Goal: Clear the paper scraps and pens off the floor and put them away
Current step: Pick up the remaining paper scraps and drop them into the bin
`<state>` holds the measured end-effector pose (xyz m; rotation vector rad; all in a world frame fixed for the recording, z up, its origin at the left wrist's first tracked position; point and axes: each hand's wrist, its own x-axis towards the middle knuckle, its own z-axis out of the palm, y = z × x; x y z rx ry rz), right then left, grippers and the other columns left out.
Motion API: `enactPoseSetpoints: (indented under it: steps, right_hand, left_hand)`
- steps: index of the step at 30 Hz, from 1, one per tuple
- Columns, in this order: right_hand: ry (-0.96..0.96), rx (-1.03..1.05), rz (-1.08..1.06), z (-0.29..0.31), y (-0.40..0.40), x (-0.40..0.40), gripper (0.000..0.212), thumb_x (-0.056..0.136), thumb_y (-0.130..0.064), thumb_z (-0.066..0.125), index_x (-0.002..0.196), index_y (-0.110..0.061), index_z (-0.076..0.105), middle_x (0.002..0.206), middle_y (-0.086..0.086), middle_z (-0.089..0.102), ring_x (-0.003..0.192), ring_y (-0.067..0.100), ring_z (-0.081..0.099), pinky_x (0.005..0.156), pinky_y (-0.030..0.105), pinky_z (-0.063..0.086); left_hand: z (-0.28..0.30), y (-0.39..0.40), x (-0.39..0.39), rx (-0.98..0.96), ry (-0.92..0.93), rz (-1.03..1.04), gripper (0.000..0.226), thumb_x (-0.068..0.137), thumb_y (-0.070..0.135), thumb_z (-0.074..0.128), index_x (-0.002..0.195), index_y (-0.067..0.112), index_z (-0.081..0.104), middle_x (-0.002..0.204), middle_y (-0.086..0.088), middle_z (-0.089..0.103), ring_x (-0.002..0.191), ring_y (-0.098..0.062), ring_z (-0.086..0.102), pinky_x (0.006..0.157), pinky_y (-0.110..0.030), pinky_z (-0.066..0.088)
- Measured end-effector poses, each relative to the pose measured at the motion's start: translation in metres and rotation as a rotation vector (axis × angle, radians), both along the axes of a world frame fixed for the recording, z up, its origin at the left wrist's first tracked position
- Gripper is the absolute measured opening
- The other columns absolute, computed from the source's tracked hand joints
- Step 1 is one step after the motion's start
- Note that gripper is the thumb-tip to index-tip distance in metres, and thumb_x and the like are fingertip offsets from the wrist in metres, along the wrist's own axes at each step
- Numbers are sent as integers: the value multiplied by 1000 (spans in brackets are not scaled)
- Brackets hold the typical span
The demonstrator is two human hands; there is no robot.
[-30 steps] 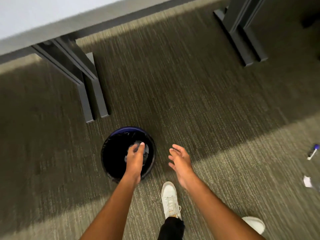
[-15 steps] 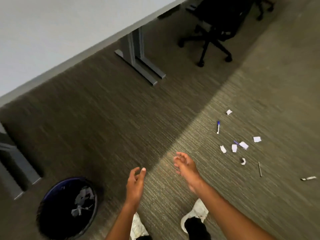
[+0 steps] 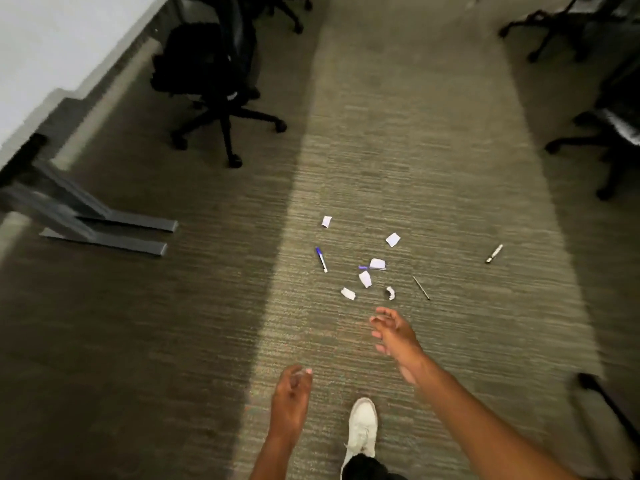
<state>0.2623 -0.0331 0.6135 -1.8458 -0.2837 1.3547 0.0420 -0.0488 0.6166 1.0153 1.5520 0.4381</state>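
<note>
Several white paper scraps [image 3: 365,279] lie scattered on the carpet ahead of me. Among them lie a blue-capped pen [image 3: 321,259], a thin dark pen [image 3: 421,287] and a pale pen [image 3: 494,253] farther right. A short blue piece pokes out beside one scrap [image 3: 377,264]. My right hand [image 3: 393,332] reaches forward just short of the nearest scraps, fingers loosely spread and empty. My left hand [image 3: 291,398] hangs lower and closer to me, fingers relaxed, holding nothing. The bin is out of view.
A black office chair [image 3: 214,81] stands at the left by a white desk [image 3: 38,46] with grey metal feet [image 3: 104,230]. More chairs [image 3: 606,126] line the right side. My white shoe [image 3: 362,431] is planted below the scraps.
My view swung away from the bin toward the scattered scraps, and I stepped closer. My left hand left the bin empty; my right hand stretched toward the scraps.
</note>
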Motion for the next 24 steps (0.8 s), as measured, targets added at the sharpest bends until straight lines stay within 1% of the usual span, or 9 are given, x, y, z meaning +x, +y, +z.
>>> enactPoseSetpoints:
  steps: [3,5,7,10,13,16,18,21,24]
  right_hand:
    - [2,-10,-53,-1,1,55,31,93,-15,59,123,-19,54,116,0,63,100,16,58,71,30,49]
    - [-11,-30,-79,-1,2,88,31,92,-18,60,122,-22,54,121,0,62,104,17,59,79,35,51]
    - [-15,-44,-114,-3,3,115,29,92,-19,61,120,-23,55,121,0,63,102,17,60,80,36,51]
    - [-26,-58,-156,-4,8,144,33,92,-17,60,124,-21,53,119,0,62,95,16,59,68,30,50]
    - [-41,-69,-152,-9,16,166,38,92,-16,59,129,-20,50,119,0,59,86,16,59,62,26,50]
    - [-49,-99,-169,-18,31,183,39,93,-16,58,131,-17,49,125,3,59,87,15,60,66,27,52]
    - [-47,-106,-173,-23,44,192,39,93,-16,58,131,-18,48,128,4,57,95,17,60,71,28,52]
    - [-48,-126,-182,-37,73,206,43,92,-17,58,133,-18,46,130,3,55,102,18,59,69,25,50]
    - [-66,-156,-175,-55,107,221,41,92,-17,59,131,-22,47,133,3,55,103,17,59,67,24,49]
  left_hand:
    - [-1,19,51,8,5,-72,20,93,14,58,110,4,58,67,1,52,56,-10,43,45,-8,36]
    - [-2,30,82,-7,-20,-95,20,93,10,57,110,1,57,61,3,47,48,-5,39,40,-9,33]
    - [-6,38,109,-22,-27,-134,20,93,9,57,110,-1,57,61,4,46,44,-1,38,39,-10,31]
    - [-8,52,137,-20,-13,-165,19,92,17,60,110,11,58,80,4,58,68,-6,53,53,-10,43]
    - [-16,71,158,-67,7,-220,20,92,27,59,111,20,59,99,-2,62,89,-14,59,67,-22,45]
    - [-27,100,175,-46,3,-238,16,92,25,61,107,21,60,93,3,64,87,-11,60,72,-24,45]
    - [-34,125,187,-49,5,-234,19,91,20,62,109,14,61,89,-2,64,80,-14,60,72,-26,48]
    - [-51,168,209,-80,10,-245,23,91,21,62,111,11,59,104,-15,65,96,-27,63,88,-38,51]
    - [-69,212,229,-67,23,-302,25,91,25,61,111,10,59,107,-16,68,100,-30,63,89,-39,49]
